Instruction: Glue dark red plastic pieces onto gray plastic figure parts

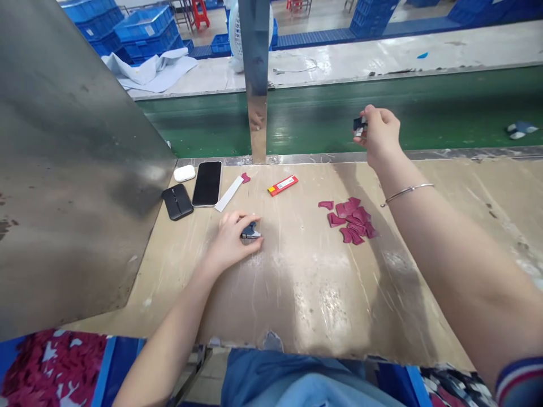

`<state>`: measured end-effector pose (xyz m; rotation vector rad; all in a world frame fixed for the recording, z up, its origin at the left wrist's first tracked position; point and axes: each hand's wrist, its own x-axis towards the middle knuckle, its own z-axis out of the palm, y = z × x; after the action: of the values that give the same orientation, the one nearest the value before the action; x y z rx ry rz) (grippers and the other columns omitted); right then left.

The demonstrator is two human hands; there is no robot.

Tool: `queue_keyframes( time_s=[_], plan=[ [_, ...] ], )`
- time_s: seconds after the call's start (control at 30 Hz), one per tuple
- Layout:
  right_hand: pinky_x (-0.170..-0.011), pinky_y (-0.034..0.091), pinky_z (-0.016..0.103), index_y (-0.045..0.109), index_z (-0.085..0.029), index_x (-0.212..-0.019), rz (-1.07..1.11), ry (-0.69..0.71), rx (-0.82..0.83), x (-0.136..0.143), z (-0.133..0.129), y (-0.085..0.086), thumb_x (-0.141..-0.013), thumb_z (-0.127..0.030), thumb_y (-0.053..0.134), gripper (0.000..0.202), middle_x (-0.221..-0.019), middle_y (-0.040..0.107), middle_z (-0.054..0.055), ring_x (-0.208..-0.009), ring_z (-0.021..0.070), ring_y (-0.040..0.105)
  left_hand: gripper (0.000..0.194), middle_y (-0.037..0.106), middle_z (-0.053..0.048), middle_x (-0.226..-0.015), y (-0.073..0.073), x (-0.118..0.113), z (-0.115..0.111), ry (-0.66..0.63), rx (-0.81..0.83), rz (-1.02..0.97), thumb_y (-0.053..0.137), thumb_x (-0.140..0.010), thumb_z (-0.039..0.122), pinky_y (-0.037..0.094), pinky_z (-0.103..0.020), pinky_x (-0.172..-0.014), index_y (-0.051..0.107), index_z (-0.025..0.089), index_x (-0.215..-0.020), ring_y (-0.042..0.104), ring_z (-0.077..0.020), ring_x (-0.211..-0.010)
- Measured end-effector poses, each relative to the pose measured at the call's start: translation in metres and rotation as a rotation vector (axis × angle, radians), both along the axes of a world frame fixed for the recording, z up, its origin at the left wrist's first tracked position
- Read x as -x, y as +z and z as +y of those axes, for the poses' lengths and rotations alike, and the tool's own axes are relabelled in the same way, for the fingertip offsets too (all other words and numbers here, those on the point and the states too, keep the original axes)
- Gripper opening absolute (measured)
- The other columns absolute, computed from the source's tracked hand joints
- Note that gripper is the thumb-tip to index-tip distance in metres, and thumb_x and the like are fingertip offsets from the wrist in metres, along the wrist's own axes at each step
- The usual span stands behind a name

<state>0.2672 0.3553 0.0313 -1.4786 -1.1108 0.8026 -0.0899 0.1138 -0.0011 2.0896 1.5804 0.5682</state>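
Two dark pieces (250, 230) are finger-clamped, presumably for steadiness, by left hand (232, 236) near centre, right hand (382, 133) upper right.

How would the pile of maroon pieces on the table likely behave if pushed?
The maroon pieces would probably slide apart rather than move together, since they lie loosely overlapping. Looking thin and flat, they seem light and unlikely to roll.
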Motion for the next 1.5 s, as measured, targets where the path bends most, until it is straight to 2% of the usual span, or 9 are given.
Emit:
queue_keyframes(
  time_s=[0.3,0.43,0.57,0.73,0.87,1.03,1.2,1.33,1.5],
  plan=[
    [-0.072,0.06,0.03,0.068,-0.025,-0.11,0.355,0.456,-0.01,0.062,-0.194,0.031,-0.105,-0.066,0.064,0.041,-0.104,0.08,0.005,-0.083,0.0154,0.075,0.065,0.058,-0.014,-0.159,0.032,-0.017,-0.033,-0.042,-0.244,0.036,0.086,-0.088,0.039,0.039,-0.066,-0.129,0.062,0.029,-0.148,0.051,-0.0422,-0.15],
    [-0.07,0.058,0.034,0.068,-0.025,-0.101,0.393,0.864,0.191,0.069,-0.297,0.015,-0.091,-0.087,0.066,0.063,-0.086,0.07,0.001,-0.073,0.0169,0.065,0.065,0.068,-0.01,-0.148,0.048,-0.059,-0.083,-0.442,-0.496,-0.027,0.069,-0.106,0.02,0.064,-0.04,-0.106,0.045,0.035,-0.164,0.074,-0.0263,-0.124],
    [-0.061,0.043,0.031,0.049,-0.026,-0.075,0.213,0.74,0.153,0.073,-0.349,-0.001,-0.097,-0.094,0.041,0.073,-0.067,0.049,-0.004,-0.062,0.0146,0.049,0.065,0.077,-0.009,-0.126,0.036,-0.095,-0.113,-0.527,-0.434,-0.209,0.055,-0.115,0.027,0.071,-0.027,-0.083,0.031,0.034,-0.175,0.083,-0.0204,-0.1],
    [-0.062,0.043,0.033,0.051,-0.026,-0.083,0.211,0.465,0.137,0.078,-0.374,-0.014,-0.101,-0.093,0.028,0.073,-0.068,0.049,-0.003,-0.063,0.0174,0.049,0.081,0.078,-0.013,-0.135,0.023,-0.108,-0.121,-0.468,-0.325,-0.292,0.055,-0.115,0.034,0.071,-0.03,-0.099,0.009,0.033,-0.182,0.083,-0.0245,-0.117],
    [-0.063,0.045,0.032,0.057,-0.026,-0.103,0.307,0.469,0.224,0.078,-0.379,-0.018,-0.098,-0.095,0.035,0.072,-0.074,0.054,-0.003,-0.064,0.0166,0.051,0.065,0.077,-0.01,-0.145,0.019,-0.097,-0.118,-0.505,-0.195,-0.271,0.056,-0.115,0.034,0.069,-0.032,-0.107,0.035,0.036,-0.176,0.08,-0.0251,-0.129],
    [-0.052,0.042,0.032,0.059,-0.029,-0.124,0.716,0.208,0.033,0.033,-0.358,-0.038,-0.08,-0.108,0.047,0.091,-0.09,0.067,0.002,-0.059,0.0176,0.05,0.052,0.085,-0.005,-0.121,0.008,-0.074,-0.122,-0.133,-0.028,-0.354,0.077,-0.102,0.041,0.074,-0.034,-0.091,0.064,0.035,-0.152,0.087,-0.0242,-0.101],
    [-0.062,0.056,0.032,0.058,-0.022,-0.145,1.52,0.247,-0.254,-0.066,-0.33,-0.072,-0.101,-0.06,0.067,0.058,-0.09,0.07,0.0,-0.065,0.0179,0.058,0.06,0.084,-0.005,-0.101,0.013,-0.071,-0.129,0.144,0.22,-0.525,0.085,-0.093,0.047,0.073,-0.035,-0.082,0.066,0.027,-0.147,0.085,-0.0234,-0.087],
    [-0.064,0.059,0.032,0.064,-0.024,-0.125,1.924,0.363,-0.197,-0.095,-0.315,-0.081,-0.102,-0.028,0.059,0.024,-0.075,0.06,-0.002,-0.063,0.0186,0.059,0.058,0.083,-0.004,-0.106,0.011,-0.079,-0.123,0.186,0.284,-0.601,0.084,-0.092,0.038,0.071,-0.035,-0.087,0.062,0.029,-0.145,0.085,-0.0225,-0.097],
    [-0.062,0.055,0.029,0.069,-0.026,-0.105,1.353,0.217,0.053,-0.017,-0.332,-0.054,-0.101,-0.051,0.07,0.025,-0.075,0.061,-0.003,-0.061,0.0147,0.057,0.063,0.082,-0.003,-0.104,0.0,-0.082,-0.113,0.122,0.35,-0.672,0.084,-0.089,0.036,0.071,-0.033,-0.084,0.061,0.028,-0.147,0.084,-0.0216,-0.095]
  ],
)
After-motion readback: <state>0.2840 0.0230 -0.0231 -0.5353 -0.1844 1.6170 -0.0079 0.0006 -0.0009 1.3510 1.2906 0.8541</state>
